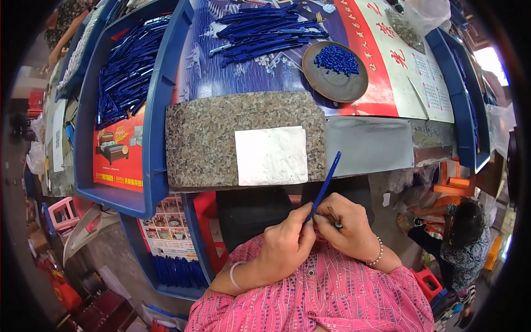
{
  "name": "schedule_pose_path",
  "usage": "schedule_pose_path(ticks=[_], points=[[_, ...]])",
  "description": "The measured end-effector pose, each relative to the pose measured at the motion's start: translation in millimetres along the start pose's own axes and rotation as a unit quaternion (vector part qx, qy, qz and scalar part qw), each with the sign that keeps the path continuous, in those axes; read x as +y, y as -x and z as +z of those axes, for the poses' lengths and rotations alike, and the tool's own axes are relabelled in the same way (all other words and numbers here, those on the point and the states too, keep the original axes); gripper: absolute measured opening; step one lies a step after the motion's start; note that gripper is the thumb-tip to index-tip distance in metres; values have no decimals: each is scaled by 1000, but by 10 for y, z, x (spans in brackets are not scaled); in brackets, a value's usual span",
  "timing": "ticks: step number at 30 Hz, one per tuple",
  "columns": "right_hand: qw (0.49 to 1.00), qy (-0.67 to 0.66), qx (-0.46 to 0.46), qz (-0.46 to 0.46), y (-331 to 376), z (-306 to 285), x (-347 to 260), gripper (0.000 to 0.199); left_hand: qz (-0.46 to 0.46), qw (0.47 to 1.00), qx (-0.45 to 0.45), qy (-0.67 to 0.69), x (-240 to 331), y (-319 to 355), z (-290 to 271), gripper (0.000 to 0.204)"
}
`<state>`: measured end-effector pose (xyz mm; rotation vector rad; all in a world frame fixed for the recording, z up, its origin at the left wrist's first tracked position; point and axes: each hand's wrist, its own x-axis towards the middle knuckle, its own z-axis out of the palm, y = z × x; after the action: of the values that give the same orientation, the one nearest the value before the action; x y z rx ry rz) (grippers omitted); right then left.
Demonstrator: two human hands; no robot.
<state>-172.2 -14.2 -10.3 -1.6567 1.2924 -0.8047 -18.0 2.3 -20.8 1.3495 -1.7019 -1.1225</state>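
Observation:
Close in front of my pink patterned shirt, my left hand (pixel 289 239) pinches the lower end of a slim blue strip (pixel 328 181), which points up and slightly right. My right hand (pixel 349 227) is closed right beside it, its fingers meeting the strip's lower end. A small thin dark piece (pixel 338 225) shows at the right fingers; its kind is unclear. Beyond my hands, a white folded cloth or paper pad (pixel 271 156) lies on a speckled stone slab (pixel 204 141). A brown round dish (pixel 321 84) farther off holds tiny blue parts (pixel 336 60).
A heap of similar blue strips (pixel 265 33) lies on the poster-covered table. Blue trays (pixel 160 110) with more strips stand at left; another tray (pixel 454 83) stands at far right. A lower tray (pixel 196 243) sits beside my left arm. Another person (pixel 467 232) sits at right.

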Motion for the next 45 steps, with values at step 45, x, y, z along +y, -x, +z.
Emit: schedule_pose_path(ticks=[45], points=[[887, -404, -55, 218, -91, -207, 135, 17, -356, 691, -199, 597, -120, -102, -22, 22]])
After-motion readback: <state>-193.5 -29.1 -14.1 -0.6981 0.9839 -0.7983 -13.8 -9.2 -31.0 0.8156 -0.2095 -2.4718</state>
